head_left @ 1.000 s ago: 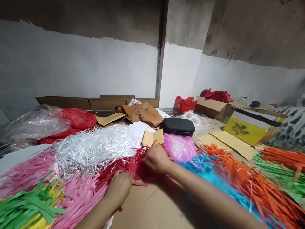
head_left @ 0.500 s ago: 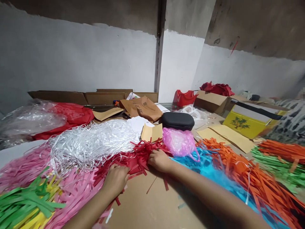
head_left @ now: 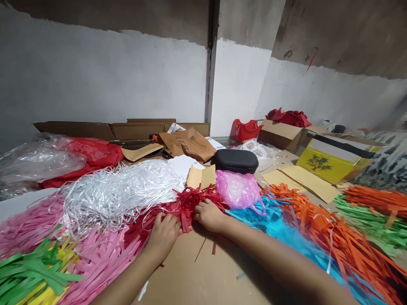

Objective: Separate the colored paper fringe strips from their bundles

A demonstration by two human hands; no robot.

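Observation:
Both hands work in a heap of dark red strips (head_left: 184, 203), cut from cloth or paper, at the far side of the cardboard sheet. My left hand (head_left: 163, 235) has its fingers curled into the near left part of the heap. Just to the right, my right hand (head_left: 208, 215) is closed over the strips, its fingertips partly hidden among them. A bundle of thin shiny white string (head_left: 124, 195) lies behind and left of the red heap. Pink strips (head_left: 98, 258) border it on the left, and blue strips (head_left: 270, 216) on the right.
Green strips (head_left: 34, 264) lie at the near left, orange strips (head_left: 330, 228) on the right. Behind the red heap are a pink plastic bag (head_left: 240, 188), a black case (head_left: 236, 161) and a brown paper bag (head_left: 187, 144). A yellow box (head_left: 333, 161) stands at the back right.
My left hand has shifted right and closer to my right hand, which moved slightly left. Red strips that lay on the near cardboard have been drawn in toward the heap.

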